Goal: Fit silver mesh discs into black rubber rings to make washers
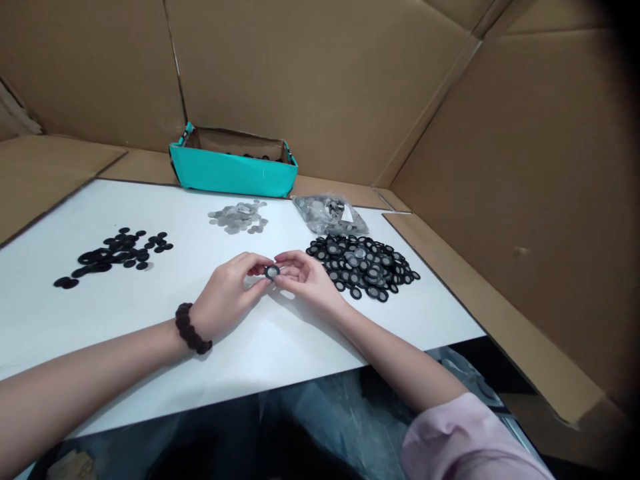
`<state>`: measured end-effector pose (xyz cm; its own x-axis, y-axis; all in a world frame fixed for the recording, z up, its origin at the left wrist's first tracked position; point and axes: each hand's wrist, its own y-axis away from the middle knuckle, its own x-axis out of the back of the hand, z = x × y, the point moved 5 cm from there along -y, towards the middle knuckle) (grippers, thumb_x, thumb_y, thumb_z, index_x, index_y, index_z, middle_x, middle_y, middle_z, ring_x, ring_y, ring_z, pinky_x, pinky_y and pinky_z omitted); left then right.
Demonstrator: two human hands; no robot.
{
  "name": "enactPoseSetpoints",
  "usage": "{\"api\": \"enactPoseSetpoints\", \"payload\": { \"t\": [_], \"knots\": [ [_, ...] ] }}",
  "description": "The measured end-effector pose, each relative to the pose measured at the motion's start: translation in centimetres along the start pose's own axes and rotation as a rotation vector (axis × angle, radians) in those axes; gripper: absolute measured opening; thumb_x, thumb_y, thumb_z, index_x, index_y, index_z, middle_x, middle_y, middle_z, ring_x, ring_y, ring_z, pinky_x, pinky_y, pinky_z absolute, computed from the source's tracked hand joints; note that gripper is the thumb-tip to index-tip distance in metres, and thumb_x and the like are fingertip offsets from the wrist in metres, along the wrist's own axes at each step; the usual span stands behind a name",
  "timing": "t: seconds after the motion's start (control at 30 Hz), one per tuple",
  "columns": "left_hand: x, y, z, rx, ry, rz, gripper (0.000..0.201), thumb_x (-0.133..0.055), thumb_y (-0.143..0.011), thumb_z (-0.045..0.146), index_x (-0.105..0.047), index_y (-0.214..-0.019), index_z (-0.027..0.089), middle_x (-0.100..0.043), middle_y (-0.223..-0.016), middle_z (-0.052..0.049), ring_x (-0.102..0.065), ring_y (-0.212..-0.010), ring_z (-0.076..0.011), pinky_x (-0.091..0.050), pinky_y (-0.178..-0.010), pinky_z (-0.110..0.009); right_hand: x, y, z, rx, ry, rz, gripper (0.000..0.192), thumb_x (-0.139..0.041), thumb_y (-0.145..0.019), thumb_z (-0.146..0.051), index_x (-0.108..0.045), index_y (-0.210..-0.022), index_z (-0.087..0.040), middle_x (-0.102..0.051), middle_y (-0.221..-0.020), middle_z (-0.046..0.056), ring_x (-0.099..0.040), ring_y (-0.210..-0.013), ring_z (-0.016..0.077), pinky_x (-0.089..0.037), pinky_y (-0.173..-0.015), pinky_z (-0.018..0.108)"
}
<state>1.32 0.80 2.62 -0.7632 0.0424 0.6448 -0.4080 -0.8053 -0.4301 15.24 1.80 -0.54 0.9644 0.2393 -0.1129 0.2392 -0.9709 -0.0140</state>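
Observation:
Between the fingertips of both hands is a black ring with a grey disc in its middle [272, 272], held just above the white board. My left hand [227, 290], with a dark beaded-looking band on its wrist, pinches the ring's left side. On the other side, my right hand [307, 280] grips it between thumb and fingers. Right of my right hand lies a large pile of black rings with grey centres [367, 263]. Plain black round pieces [120, 250] are spread at the left. Thin grey discs [240, 218] form a small heap beyond my hands.
A turquoise box [235, 172] with dark pieces inside stands at the back. Beside the ringed pile is a clear plastic bag [331, 213] of grey pieces. Cardboard walls [325, 87] enclose the white board [235, 380] at the back and right.

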Motion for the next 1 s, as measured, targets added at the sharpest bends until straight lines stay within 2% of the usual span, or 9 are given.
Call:
{"api": "enactPoseSetpoints", "payload": {
  "t": [0.13, 0.27, 0.57, 0.8, 1.0],
  "knots": [
    [-0.3, 0.1, 0.0, -0.018, -0.004, -0.016, 0.015, -0.051, -0.079, 0.018, -0.056, -0.094, 0.019, -0.061, -0.087, -0.002, -0.058, -0.079, -0.0154, -0.048, -0.072, -0.029, -0.2, 0.0, 0.7, -0.102, 0.041, -0.046, 0.032, -0.073, -0.062, -0.034, -0.055, -0.077, -0.014, -0.061, -0.066, 0.0, -0.056, -0.054, 0.0082, -0.045, -0.056, 0.023],
    [-0.6, 0.2, 0.1, -0.052, -0.033, -0.051, 0.017, -0.05, -0.08, 0.018, -0.054, -0.096, 0.02, -0.06, -0.09, -0.002, -0.058, -0.083, -0.0157, -0.048, -0.073, -0.029, -0.6, 0.1, 0.4, -0.074, 0.077, -0.093, 0.028, -0.068, -0.068, -0.036, -0.051, -0.074, -0.015, -0.057, -0.058, -0.003, -0.052, -0.049, 0.0074, -0.041, -0.05, 0.021],
    [-0.6, 0.6, 1.1, -0.255, -0.315, -0.053, 0.019, -0.047, -0.085, 0.022, -0.056, -0.101, 0.017, -0.06, -0.094, -0.007, -0.055, -0.09, -0.0212, -0.045, -0.08, -0.036, -1.0, 0.3, 0.3, -0.05, 0.17, -0.15, 0.015, -0.057, -0.076, -0.028, -0.049, -0.072, -0.016, -0.048, -0.052, -0.005, -0.046, -0.049, 0.0075, -0.036, -0.051, 0.021],
    [-0.6, 0.3, 1.0, -0.283, -0.237, -0.104, 0.028, -0.042, -0.086, 0.018, -0.058, -0.11, 0.019, -0.057, -0.098, -0.009, -0.055, -0.091, -0.0206, -0.046, -0.079, -0.034, -1.1, 0.4, -0.1, -0.029, 0.217, -0.218, 0.009, -0.053, -0.078, -0.024, -0.05, -0.075, -0.016, -0.05, -0.057, -0.004, -0.047, -0.055, 0.0084, -0.038, -0.055, 0.022],
    [-0.5, 0.1, 1.0, -0.352, -0.245, -0.148, 0.029, -0.043, -0.086, 0.018, -0.06, -0.109, 0.021, -0.056, -0.099, -0.009, -0.054, -0.09, -0.0212, -0.045, -0.08, -0.036, -0.7, 0.5, -0.1, -0.079, 0.27, -0.262, 0.006, -0.052, -0.077, -0.02, -0.051, -0.075, -0.014, -0.051, -0.057, -0.004, -0.049, -0.054, 0.008, -0.039, -0.055, 0.021]
  ]
}}
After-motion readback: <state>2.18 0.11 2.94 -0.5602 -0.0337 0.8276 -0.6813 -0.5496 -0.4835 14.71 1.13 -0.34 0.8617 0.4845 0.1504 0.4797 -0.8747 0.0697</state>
